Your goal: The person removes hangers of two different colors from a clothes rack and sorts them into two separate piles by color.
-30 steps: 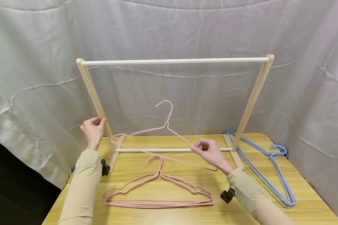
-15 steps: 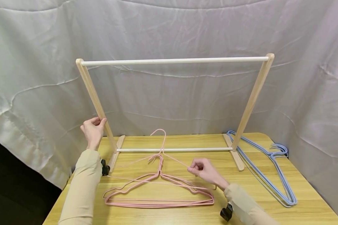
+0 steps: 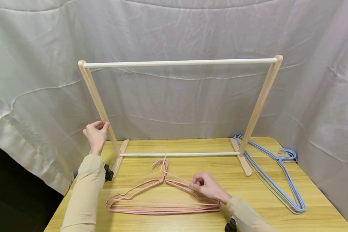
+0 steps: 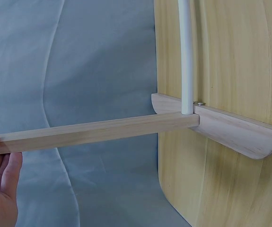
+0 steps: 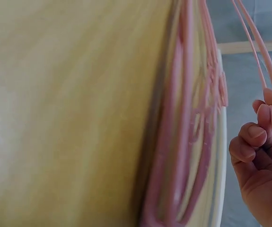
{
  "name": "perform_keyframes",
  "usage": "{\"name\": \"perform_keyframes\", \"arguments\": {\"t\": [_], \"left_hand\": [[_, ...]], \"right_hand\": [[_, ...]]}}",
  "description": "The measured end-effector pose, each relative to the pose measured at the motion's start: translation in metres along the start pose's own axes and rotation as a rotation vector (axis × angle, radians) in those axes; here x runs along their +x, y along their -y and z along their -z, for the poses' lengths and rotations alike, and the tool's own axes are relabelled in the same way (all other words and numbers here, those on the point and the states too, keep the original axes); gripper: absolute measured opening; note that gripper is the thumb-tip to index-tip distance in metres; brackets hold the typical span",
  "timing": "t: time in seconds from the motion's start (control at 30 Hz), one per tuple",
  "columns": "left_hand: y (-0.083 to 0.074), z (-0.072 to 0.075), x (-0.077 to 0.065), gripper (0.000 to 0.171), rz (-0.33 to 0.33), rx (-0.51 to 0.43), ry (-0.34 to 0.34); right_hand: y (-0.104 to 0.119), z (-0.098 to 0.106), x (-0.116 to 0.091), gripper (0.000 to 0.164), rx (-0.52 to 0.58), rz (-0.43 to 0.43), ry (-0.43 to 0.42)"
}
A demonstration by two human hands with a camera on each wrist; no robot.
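My left hand (image 3: 96,136) pinches the left wooden post (image 4: 98,132) of a clothes rack between thumb and fingers. Over the table, my right hand (image 3: 207,187) grips a pink wire hanger (image 5: 269,59) by its right shoulder. Motion blurs this hanger's outline in the head view. It hovers just over a flat pile of pink hangers (image 3: 159,212), whose hooks point away from me. Whether it touches them I cannot tell. My right fingers cover part of the pile's right side.
The rack's white top bar (image 3: 179,62) spans the two posts, and a white lower bar (image 3: 191,154) runs near the table. Blue hangers (image 3: 274,180) lie stacked at the right. Grey curtain (image 3: 174,100) hangs behind the wooden table (image 3: 316,212).
My right hand has brought the pink hanger down and toward me, from in front of the rack to just over the pink pile. The left hand stays on the post.
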State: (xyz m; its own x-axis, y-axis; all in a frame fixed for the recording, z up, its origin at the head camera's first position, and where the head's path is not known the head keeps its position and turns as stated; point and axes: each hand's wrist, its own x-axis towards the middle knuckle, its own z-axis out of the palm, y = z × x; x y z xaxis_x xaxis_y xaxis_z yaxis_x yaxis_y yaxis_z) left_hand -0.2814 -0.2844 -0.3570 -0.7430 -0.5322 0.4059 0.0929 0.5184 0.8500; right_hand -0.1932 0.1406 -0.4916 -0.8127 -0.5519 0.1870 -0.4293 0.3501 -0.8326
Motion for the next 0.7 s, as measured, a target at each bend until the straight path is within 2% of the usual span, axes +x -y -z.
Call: {"name": "perform_keyframes", "arguments": {"t": [0.33,0.6,0.7], "left_hand": [[0.0,-0.003,-0.002,0.031,-0.011,0.003,0.003],[-0.005,-0.002,-0.005,0.031,-0.048,0.031,0.037],[-0.005,0.002,-0.012,0.04,-0.073,0.065,0.086]], "right_hand": [[-0.008,-0.005,-0.008,0.018,-0.088,-0.017,-0.02],[-0.008,-0.003,-0.016,0.004,-0.193,-0.029,-0.129],[-0.008,0.007,-0.018,0.008,-0.248,-0.011,-0.188]]}}
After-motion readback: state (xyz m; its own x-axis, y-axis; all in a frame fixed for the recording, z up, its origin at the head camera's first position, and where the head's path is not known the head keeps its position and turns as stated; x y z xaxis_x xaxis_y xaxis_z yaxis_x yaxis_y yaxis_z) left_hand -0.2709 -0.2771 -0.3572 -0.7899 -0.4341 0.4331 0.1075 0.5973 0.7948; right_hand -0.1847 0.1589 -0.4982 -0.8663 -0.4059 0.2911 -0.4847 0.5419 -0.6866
